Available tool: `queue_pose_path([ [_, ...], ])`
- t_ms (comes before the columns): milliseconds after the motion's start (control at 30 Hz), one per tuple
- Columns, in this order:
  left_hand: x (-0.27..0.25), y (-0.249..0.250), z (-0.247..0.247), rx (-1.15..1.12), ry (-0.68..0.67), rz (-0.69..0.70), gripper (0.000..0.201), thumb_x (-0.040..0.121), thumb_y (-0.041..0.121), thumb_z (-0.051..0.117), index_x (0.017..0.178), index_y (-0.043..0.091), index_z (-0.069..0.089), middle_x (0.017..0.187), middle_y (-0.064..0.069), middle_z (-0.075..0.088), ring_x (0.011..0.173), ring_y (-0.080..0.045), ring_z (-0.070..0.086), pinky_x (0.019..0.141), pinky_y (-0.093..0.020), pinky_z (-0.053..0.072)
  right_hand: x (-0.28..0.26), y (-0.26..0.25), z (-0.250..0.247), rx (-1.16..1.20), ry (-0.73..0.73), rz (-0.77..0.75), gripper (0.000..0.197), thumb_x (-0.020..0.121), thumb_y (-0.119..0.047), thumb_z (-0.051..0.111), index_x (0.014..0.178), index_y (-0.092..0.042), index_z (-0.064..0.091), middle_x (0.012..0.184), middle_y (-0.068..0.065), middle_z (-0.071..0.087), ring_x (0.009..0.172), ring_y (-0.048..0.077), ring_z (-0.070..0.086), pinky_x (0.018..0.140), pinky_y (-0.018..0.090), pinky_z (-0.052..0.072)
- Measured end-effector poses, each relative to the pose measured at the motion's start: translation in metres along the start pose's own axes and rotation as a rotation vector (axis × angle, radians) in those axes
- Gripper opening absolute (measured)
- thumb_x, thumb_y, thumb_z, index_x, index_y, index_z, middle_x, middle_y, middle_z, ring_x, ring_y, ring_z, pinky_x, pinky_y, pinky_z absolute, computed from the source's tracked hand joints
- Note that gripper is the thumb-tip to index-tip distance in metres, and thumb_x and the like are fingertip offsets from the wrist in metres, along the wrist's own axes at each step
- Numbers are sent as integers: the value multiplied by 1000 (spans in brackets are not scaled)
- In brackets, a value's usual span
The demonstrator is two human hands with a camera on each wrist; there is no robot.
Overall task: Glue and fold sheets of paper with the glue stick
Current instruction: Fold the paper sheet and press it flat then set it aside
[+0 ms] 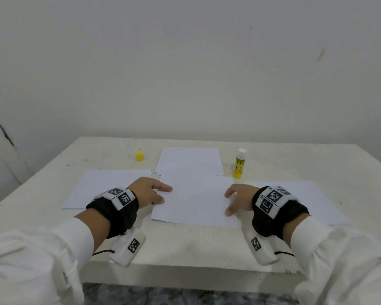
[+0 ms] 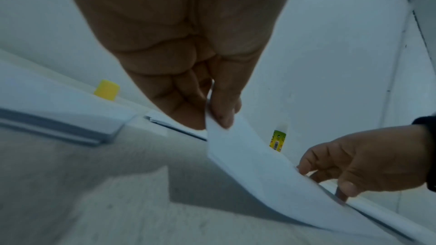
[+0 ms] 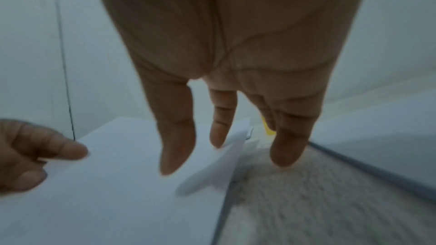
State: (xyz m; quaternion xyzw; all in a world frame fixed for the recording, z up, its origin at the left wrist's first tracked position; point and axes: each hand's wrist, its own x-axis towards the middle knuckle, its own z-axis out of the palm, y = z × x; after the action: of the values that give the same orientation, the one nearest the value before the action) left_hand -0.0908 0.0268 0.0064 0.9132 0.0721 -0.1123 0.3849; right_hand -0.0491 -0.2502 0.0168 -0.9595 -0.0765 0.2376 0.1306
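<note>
A white sheet of paper lies in the middle, nearer than the glue stick and to its left; its left edge is lifted off the surface, and its right edge looks raised too, though the blur there leaves that uncertain. The glue stick stands upright and uncapped, a yellow tube with a green label and a white tip, and its yellow cap stands well to its left. Between cap and stick lies a stack of sheets, with one flat sheet nearer on the far left and another nearer on the stick's right.
</note>
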Motion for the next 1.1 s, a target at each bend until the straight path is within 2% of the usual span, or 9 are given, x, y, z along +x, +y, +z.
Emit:
queue_pose_path([
  [67,2,-1,-4,-61,25,-2,36,83,1,68,109,26,68,74,5,63,57,1,56,48,-7,38,2,0,-4,199,30,22,52,81,-21,74,128,-16,54,121,3,50,106,19,49,83,24,42],
  [200,14,-2,-15,-95,71,15,38,82,2,70,111,25,68,90,5,66,72,-6,62,62,-4,42,17,-10,-12,324,24,36,41,86,-17,68,126,-12,59,111,1,58,97,15,52,78,24,44],
  [367,48,1,-31,-62,124,-26,42,81,3,70,117,23,64,110,-4,68,90,-17,65,81,-18,45,45,-41,-25,215,130,35,49,90,-12,60,137,-10,48,144,5,44,131,21,43,107,27,36],
  [500,88,10,-46,103,102,-50,50,84,7,69,131,19,56,136,-5,54,121,-21,54,100,-23,39,78,-58,-39,154,166,65,45,92,-11,54,136,-6,48,138,13,49,127,26,47,102,29,40],
  [667,135,24,-55,360,-3,-52,61,88,13,65,144,19,41,151,-2,34,135,-20,39,107,-25,33,122,-73,-51,-34,125,157,11,96,-16,48,96,-8,56,108,7,57,124,23,50,92,24,42],
  [800,163,28,-49,505,-81,-77,65,90,16,63,148,18,33,153,-3,29,138,-21,35,108,-27,32,149,-77,-52,-172,41,245,38,93,-17,56,129,-5,53,132,7,54,124,23,52,97,27,43],
  [933,177,20,-42,651,-125,-78,64,91,19,61,148,20,33,152,-2,30,137,-23,35,110,-31,34,185,-64,-39,-286,-1,271,46,83,-34,66,120,-7,58,115,7,57,117,29,55,97,37,47],
  [1033,175,15,-39,774,-104,-78,59,88,29,59,143,32,39,149,-2,30,137,-28,29,111,-39,33,271,-14,-6,-359,-53,280,73,69,-53,65,129,-15,49,133,12,46,117,41,46,92,54,45],
  [1100,170,13,-37,792,-74,-59,57,85,32,60,139,33,42,149,-2,23,137,-28,22,111,-41,29,253,-18,-3,-345,-47,284,68,79,-46,61,137,-15,41,145,12,33,122,41,42,95,55,42],
])
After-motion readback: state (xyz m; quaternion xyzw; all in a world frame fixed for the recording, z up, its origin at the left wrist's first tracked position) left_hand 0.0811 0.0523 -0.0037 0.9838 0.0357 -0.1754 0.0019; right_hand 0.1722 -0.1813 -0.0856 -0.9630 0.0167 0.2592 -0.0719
